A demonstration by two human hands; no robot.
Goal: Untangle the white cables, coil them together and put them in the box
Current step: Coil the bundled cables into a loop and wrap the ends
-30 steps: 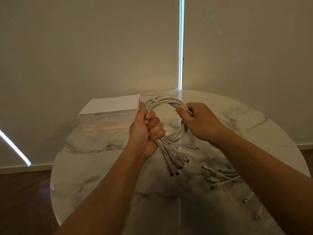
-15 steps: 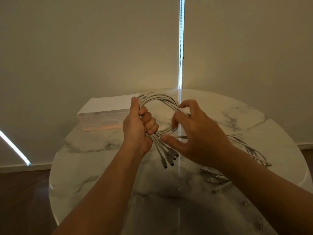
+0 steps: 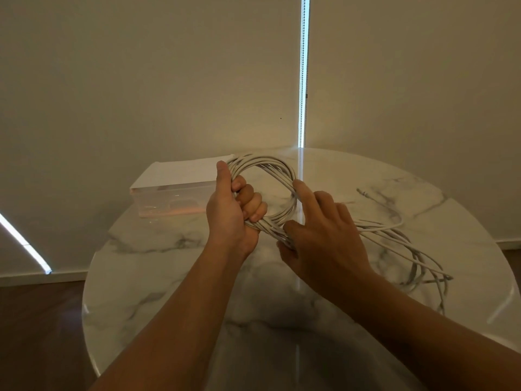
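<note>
A round marble table [image 3: 169, 277] fills the view. At its far left edge sits a clear box [image 3: 174, 193] with a white top. Above the table's middle, white cables [image 3: 270, 162] form a loop, and their loose tails trail across the table's right side. The left hand [image 3: 228, 210] grips the loop in a closed fist. The right hand [image 3: 324, 238], fingers spread, touches the strands.

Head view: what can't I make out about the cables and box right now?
Head view only:
- Plug ends of the white cables: hidden behind the right hand.
- Right hand's grip: its own back covers it.
- Box contents: lid and cloudy wall obscure them.
- Loose tails: motion-blurred, uncountable.
</note>
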